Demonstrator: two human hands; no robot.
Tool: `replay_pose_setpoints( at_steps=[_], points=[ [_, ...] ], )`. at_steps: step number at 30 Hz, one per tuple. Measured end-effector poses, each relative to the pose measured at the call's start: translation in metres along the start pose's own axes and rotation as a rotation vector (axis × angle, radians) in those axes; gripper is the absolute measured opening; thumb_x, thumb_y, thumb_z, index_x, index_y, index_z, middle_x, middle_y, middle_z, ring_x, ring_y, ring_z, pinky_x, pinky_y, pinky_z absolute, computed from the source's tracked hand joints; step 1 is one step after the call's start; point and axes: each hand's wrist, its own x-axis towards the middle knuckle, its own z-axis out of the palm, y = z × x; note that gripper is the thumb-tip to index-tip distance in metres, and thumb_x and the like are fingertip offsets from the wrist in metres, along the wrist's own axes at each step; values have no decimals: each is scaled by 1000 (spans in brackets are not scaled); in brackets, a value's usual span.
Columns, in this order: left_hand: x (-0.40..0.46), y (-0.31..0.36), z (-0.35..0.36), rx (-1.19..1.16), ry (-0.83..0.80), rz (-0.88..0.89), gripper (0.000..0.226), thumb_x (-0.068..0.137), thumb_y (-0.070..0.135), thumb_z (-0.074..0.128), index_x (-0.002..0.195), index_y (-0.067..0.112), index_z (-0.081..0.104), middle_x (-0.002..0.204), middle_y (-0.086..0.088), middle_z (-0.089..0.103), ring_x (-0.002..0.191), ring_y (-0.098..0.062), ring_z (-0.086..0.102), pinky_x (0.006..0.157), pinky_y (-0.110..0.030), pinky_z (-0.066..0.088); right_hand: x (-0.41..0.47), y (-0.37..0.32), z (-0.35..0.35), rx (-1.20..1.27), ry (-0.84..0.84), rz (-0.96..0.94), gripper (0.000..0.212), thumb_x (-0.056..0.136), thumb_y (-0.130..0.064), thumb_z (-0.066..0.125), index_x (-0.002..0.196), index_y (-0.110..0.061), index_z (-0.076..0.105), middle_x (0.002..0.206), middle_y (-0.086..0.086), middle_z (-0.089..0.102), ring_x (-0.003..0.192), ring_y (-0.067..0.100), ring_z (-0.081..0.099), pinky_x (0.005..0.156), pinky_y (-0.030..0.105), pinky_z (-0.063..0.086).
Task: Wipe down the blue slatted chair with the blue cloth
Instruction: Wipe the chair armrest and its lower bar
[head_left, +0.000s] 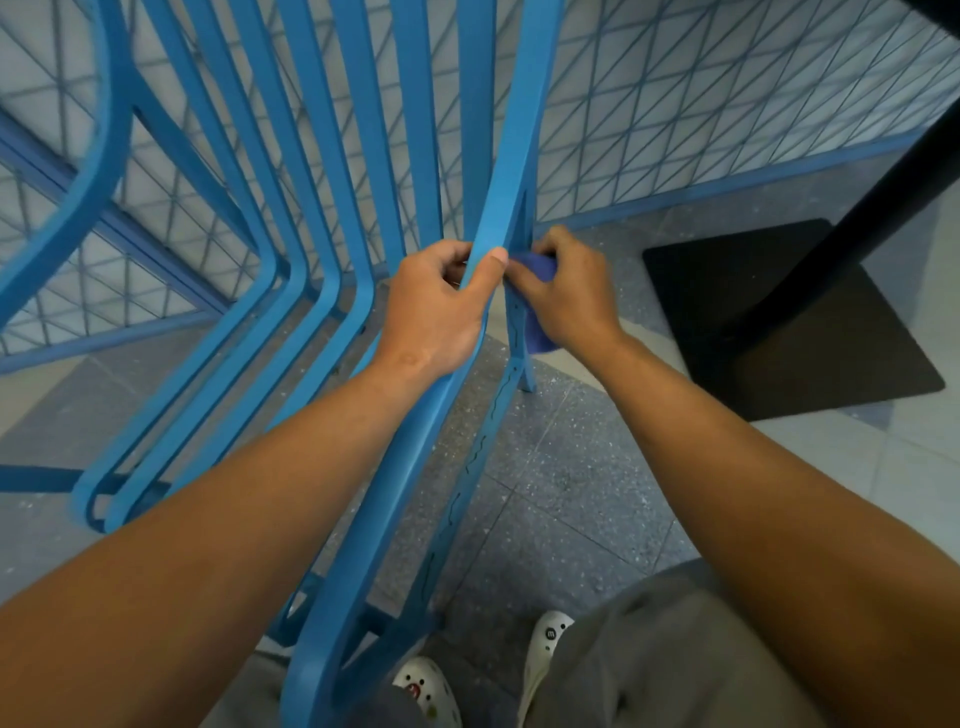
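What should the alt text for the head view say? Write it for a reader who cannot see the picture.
Seen from above, a person's left hand grips the outer slat of a blue slatted chair while the right hand holds a blue cloth against the slat's far side. A black table base sits on the speckled floor to the right, before a tiled wall.

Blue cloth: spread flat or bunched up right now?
Bunched. The blue cloth is wadded in the right hand, against the chair slat; only crumpled bits show around the fingers.
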Motion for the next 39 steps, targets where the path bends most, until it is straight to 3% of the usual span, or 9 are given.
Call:
replay_pose_setpoints(
  at_steps=[3,7,10,15,20,27,32,36,39],
  points=[
    [0,1,0,-6,2,4,22,96,39,66,96,19,75,77,2,73,65,-12,65,58,-27,51,15,-13,-8,134,153,-56,35,79,-61,71,72,-38,45,73,-21,60,63,1,57,50,21,40],
    [-3,5,-2,37,-8,34,21,96,37,65,99,18,75,74,8,70,64,-3,63,57,-20,47,-7,9,4,-29,-54,29,38,84,-58,70,73,-33,43,70,-12,57,66,8,57,53,31,39],
    [-6,10,-1,322,6,109,22,97,37,60,97,16,67,75,7,63,66,-13,58,59,-29,41,-13,22,12,-105,-108,58,35,85,-56,70,78,-28,49,73,-10,58,70,14,59,55,33,41],
    [-46,3,3,684,-29,59,38,102,32,55,132,22,34,98,-5,60,78,-27,58,59,-37,39,-1,11,7,-31,-19,4,35,79,-61,66,82,-29,51,74,-12,60,69,8,58,56,33,46],
    [-42,-1,-9,554,-97,88,57,100,33,60,148,21,32,95,1,59,78,-20,57,64,-33,44,3,8,7,94,-93,66,59,82,-53,71,133,-33,49,79,-13,58,75,9,60,66,34,51],
    [-28,-8,-32,546,-144,90,62,101,27,60,154,16,32,97,-5,64,78,-25,61,68,-40,53,16,-8,16,112,-156,19,21,83,-44,71,101,-33,68,88,-13,70,77,6,64,66,30,51],
    [-14,-16,-59,606,-202,119,64,100,29,59,156,19,31,104,-11,67,90,-33,63,71,-39,50,14,-23,36,64,-90,71,22,84,-41,68,96,-24,68,88,-6,71,80,16,65,69,38,55],
    [-5,-30,-84,644,-258,159,66,99,33,61,157,21,30,121,-11,67,105,-33,64,89,-46,53,8,-29,50,46,-48,46,26,85,-44,67,100,-23,66,93,-7,71,84,17,65,66,32,47],
    [2,-40,-97,664,-260,204,68,98,37,62,157,20,31,121,-12,68,105,-34,64,86,-41,51,4,-30,55,48,-69,34,26,85,-49,65,102,-29,63,91,-14,66,85,15,65,67,30,46]
  ],
)
